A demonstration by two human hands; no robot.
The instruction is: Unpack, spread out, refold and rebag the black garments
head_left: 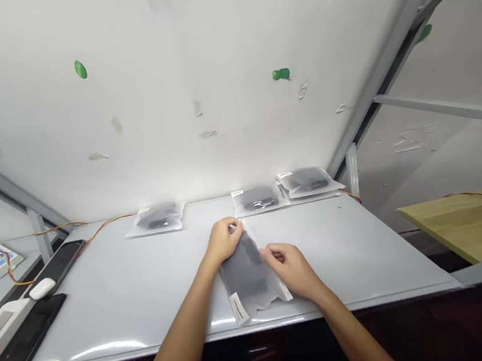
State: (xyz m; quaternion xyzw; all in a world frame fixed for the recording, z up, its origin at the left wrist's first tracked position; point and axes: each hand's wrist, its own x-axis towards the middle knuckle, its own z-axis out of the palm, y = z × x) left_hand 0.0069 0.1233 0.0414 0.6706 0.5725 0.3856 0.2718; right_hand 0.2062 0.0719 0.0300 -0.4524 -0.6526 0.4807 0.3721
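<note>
A frosted plastic bag (245,280) with something dark inside lies near the front edge of the shelf. It carries a white label at its lower left corner and dark printed lines near its upper right. My left hand (225,239) is closed on the bag's far edge, with thumb and forefinger pinched together. At the bag's right edge, my right hand (290,264) is closed in a pinch on the plastic. What exactly lies between the fingertips is partly hidden.
Similar filled bags lie along the back: one bag (159,218) at left, another bag (258,200) right of centre, and a stack (308,182) at right. Phones (28,335), a white earbud case (42,288) and a power strip (6,326) sit left. Metal posts frame the shelf.
</note>
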